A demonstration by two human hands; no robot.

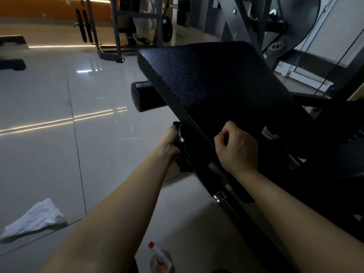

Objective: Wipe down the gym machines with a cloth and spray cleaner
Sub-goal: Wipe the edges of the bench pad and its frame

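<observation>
A black padded seat (212, 83) of a gym machine tilts across the middle of the view. My left hand (169, 142) grips a black handle with a chrome collar (181, 137) under the pad's near left edge. My right hand (236, 148) rests on the pad's near edge with its fingers curled over it. A white cloth (33, 219) lies crumpled on the floor at the lower left, apart from both hands. A clear spray bottle (160, 257) with a red-tipped white nozzle stands on the floor at the bottom, between my forearms.
A black roller pad (145, 96) sticks out left of the seat. The machine's grey frame and round cam plate (291, 26) rise at the upper right. Other racks and a weight plate (167, 30) stand at the back. Glossy tiled floor (49, 115) spreads to the left.
</observation>
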